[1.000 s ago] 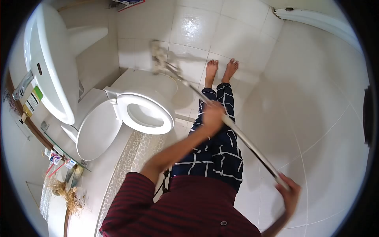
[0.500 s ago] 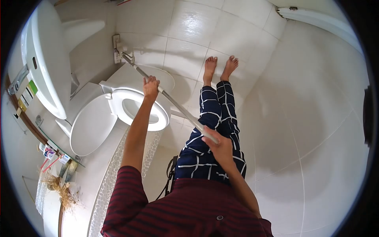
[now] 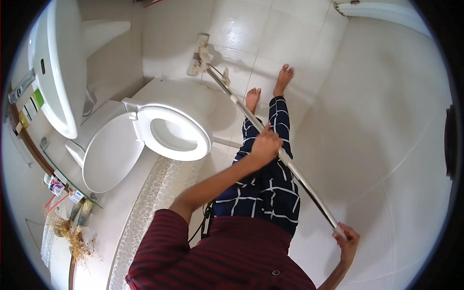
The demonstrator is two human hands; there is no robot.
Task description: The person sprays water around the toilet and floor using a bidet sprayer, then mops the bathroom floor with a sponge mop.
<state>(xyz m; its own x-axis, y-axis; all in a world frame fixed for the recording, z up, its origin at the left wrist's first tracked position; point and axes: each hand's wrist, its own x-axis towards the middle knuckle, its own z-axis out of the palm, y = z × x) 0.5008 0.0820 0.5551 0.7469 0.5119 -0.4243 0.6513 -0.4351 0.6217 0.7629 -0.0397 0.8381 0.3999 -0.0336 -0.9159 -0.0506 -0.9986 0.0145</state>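
A mop with a long metal pole [image 3: 309, 186] slants across the front of my legs. My left hand [image 3: 266, 146] is wrapped round the middle of the pole, above my thighs. Out to the right, the pole's upper end is held by my right hand [image 3: 348, 237], fingers closed on it. The pale mop head [image 3: 199, 55] rests on the tiled floor [image 3: 232, 29], beyond the toilet and left of my feet. A small lever-like part [image 3: 225, 76] sticks out beside the lower pole.
A white toilet [image 3: 198, 133] with raised lid [image 3: 113, 152] stands to my left. Beyond it hangs a washbasin [image 3: 58, 72]. A shelf [image 3: 53, 169] with bottles and dried stalks [image 3: 75, 234] runs along the left edge. A smooth wall [image 3: 372, 121] is on the right.
The mop head has moved right, away from the wall corner beside the toilet. Both hands have shifted right with the pole and remain closed on it. My feet have moved apart.
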